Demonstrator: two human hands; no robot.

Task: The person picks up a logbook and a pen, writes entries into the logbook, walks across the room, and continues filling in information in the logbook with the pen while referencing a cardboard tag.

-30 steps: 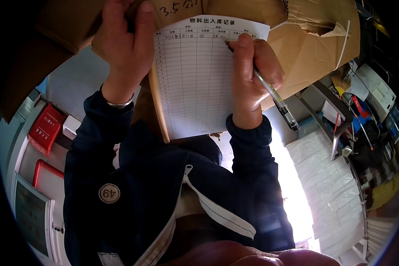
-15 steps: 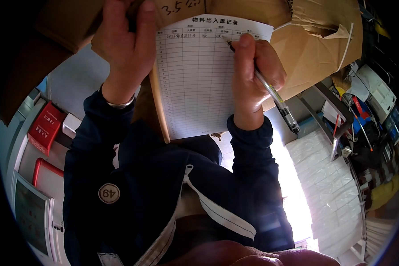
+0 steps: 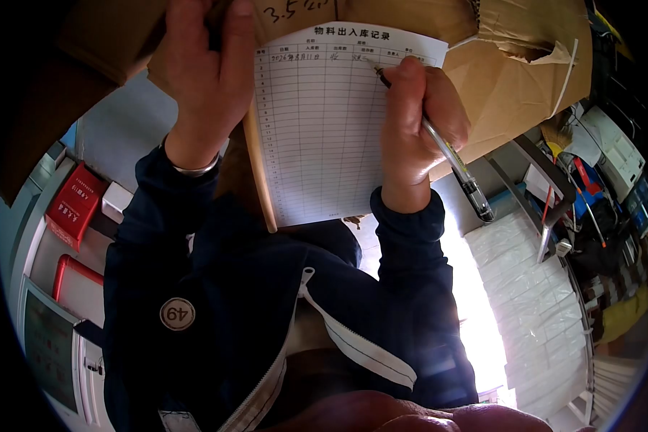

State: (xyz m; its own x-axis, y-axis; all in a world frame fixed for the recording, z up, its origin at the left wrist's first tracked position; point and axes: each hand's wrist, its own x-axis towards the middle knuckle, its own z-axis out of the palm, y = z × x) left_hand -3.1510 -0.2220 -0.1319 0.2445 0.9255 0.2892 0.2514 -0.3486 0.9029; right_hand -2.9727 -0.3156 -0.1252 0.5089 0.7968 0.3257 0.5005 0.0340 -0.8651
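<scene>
A printed form (image 3: 320, 137) with a ruled table lies on a board, its first row partly filled in by hand. My right hand (image 3: 423, 126) is closed around a clear pen (image 3: 457, 169) with a dark tip, which points at the top row of the form. Beside the form's upper left corner, my left hand (image 3: 212, 79) rests against the cardboard (image 3: 288, 16); its thumb and fingers are apart, and the fingertips run out of the frame at the top. Handwriting in black, "3.5" and more, shows on the cardboard.
Torn brown cardboard (image 3: 518, 79) spreads to the upper right. Red boxes (image 3: 77, 205) and a white box (image 3: 115, 203) stand at the left. On the right are a metal frame (image 3: 547, 173), mixed tools and white plastic-wrapped stacks (image 3: 533, 309).
My right hand and the pen have shifted slightly right, and more handwriting shows in the top row. The form appears slightly further right. My left hand has hardly moved.
</scene>
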